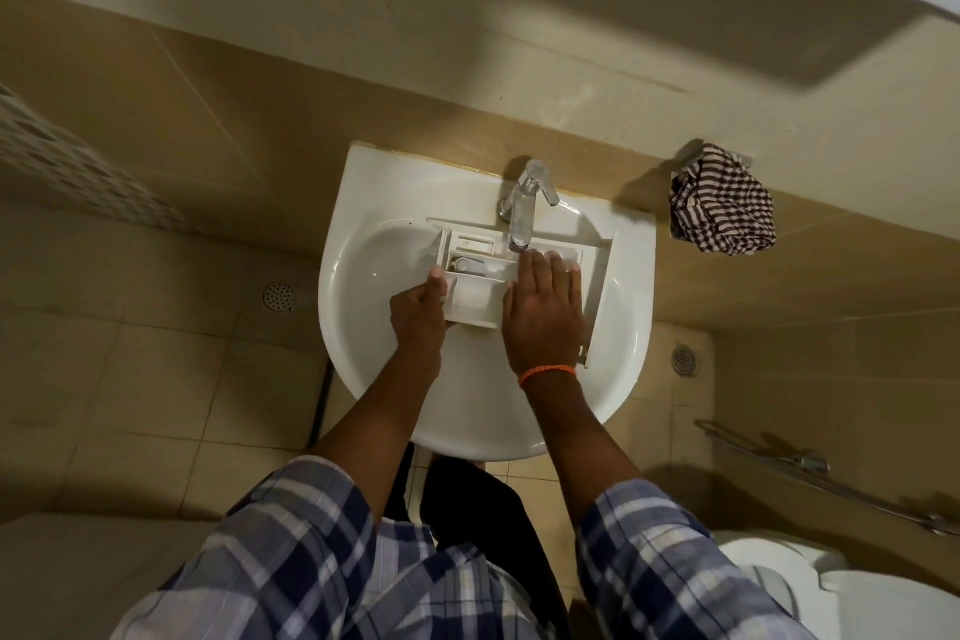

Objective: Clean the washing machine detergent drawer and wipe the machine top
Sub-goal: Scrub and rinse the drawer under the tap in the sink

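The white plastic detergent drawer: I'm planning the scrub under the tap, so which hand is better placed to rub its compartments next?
Probably the right hand: it lies flat over the white plastic detergent drawer, fingers straight beside the chrome tap. The left hand grips the drawer's left edge, steadying it.

The drawer (483,276) lies in the sink (363,379), between the fingers (550,265) of both hands; the tap (524,208) stands just beyond them.

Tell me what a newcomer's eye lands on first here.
The white detergent drawer lying in the white sink under the chrome tap, at the centre. The left hand grips its left end; the right hand lies flat on it. A checked cloth hangs on the wall to the right.
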`<move>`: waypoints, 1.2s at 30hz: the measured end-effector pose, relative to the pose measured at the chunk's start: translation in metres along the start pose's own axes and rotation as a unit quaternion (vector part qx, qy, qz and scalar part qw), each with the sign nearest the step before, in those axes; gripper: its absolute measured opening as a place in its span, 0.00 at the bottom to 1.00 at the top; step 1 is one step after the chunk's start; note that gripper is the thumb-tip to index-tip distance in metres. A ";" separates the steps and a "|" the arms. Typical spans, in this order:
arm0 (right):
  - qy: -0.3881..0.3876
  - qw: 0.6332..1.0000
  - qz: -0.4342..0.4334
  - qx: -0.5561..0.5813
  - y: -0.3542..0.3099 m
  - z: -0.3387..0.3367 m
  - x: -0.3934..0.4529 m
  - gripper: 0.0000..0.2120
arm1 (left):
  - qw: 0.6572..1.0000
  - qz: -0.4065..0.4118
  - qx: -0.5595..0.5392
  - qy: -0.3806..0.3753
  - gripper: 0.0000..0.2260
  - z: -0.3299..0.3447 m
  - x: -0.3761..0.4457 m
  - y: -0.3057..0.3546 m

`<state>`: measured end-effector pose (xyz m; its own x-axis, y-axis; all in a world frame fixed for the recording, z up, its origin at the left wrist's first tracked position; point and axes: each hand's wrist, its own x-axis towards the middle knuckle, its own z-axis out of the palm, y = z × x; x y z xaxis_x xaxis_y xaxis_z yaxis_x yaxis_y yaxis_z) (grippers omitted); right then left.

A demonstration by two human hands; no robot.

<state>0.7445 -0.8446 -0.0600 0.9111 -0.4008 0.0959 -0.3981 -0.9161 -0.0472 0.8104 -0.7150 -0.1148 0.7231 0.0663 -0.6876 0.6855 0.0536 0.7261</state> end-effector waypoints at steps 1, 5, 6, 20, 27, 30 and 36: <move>-0.004 1.000 0.007 0.007 -0.008 0.002 -0.001 0.26 | 1.000 -0.008 -0.010 -0.003 0.15 -0.003 0.000 -0.001; -0.054 0.990 -0.128 0.039 -0.026 0.001 0.004 0.25 | 0.996 -0.051 -0.069 0.006 0.14 -0.025 -0.002 -0.009; -0.067 0.982 -0.170 0.040 -0.025 0.000 0.008 0.25 | 0.994 -0.058 -0.089 0.005 0.14 -0.029 -0.003 -0.009; -0.015 0.994 -0.101 0.029 0.000 -0.003 0.020 0.21 | 0.996 -0.025 -0.081 -0.014 0.16 -0.011 -0.003 -0.007; -0.053 0.997 -0.058 -0.025 -0.026 0.002 0.010 0.24 | 0.997 -0.013 -0.061 -0.036 0.15 -0.002 -0.012 -0.012; -0.036 0.995 -0.089 0.008 -0.005 -0.003 0.018 0.18 | 0.996 -0.027 -0.080 -0.024 0.13 -0.010 -0.006 -0.014; -0.027 0.999 0.004 -0.023 -0.024 0.001 0.014 0.24 | 0.996 -0.028 -0.084 -0.028 0.16 0.000 -0.004 -0.006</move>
<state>0.7668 -0.8280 -0.0590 0.9120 -0.4079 0.0419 -0.4082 -0.9129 -0.0021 0.8036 -0.7158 -0.1168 0.6911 0.0039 -0.7228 0.7042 0.2220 0.6744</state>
